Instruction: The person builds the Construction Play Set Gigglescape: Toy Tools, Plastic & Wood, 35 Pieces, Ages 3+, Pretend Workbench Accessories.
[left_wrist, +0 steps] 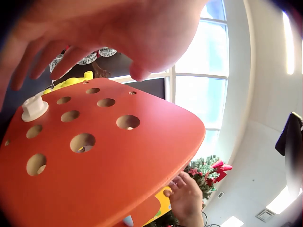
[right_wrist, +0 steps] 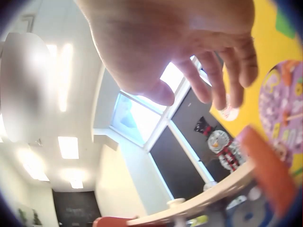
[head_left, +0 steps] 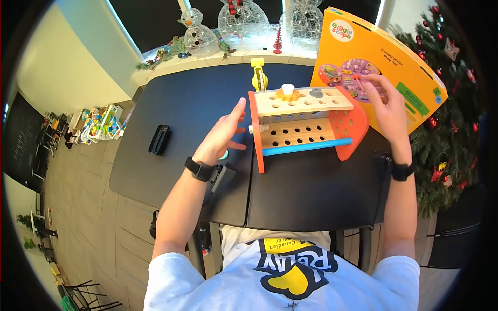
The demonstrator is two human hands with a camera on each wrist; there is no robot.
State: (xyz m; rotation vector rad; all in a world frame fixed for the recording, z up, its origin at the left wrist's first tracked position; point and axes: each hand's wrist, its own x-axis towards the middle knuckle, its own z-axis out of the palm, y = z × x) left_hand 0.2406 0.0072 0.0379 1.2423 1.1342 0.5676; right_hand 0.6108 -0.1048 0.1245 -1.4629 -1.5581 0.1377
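A toy workbench (head_left: 303, 111) with wooden shelves, orange-red side panels and a blue bar stands on the dark table. Beside its left panel is my left hand (head_left: 225, 132), fingers spread and gripping nothing. In the left wrist view that panel (left_wrist: 118, 151) shows rows of holes and a white bolt head (left_wrist: 34, 109). My right hand (head_left: 388, 106) hovers past the right panel (head_left: 350, 124), fingers loosely bent and holding nothing, overlapping the yellow box. On the wooden top sit an orange gear (head_left: 282, 96) with a white bolt (head_left: 288, 88) and a grey nut (head_left: 316, 93).
The yellow play set box (head_left: 332, 49) stands upright at the back right, near a decorated tree (head_left: 451, 135). Behind the workbench is a yellow toy piece (head_left: 259, 78). A black case (head_left: 159, 140) lies on the table's left, and a grey item (head_left: 220, 177) under my left wrist.
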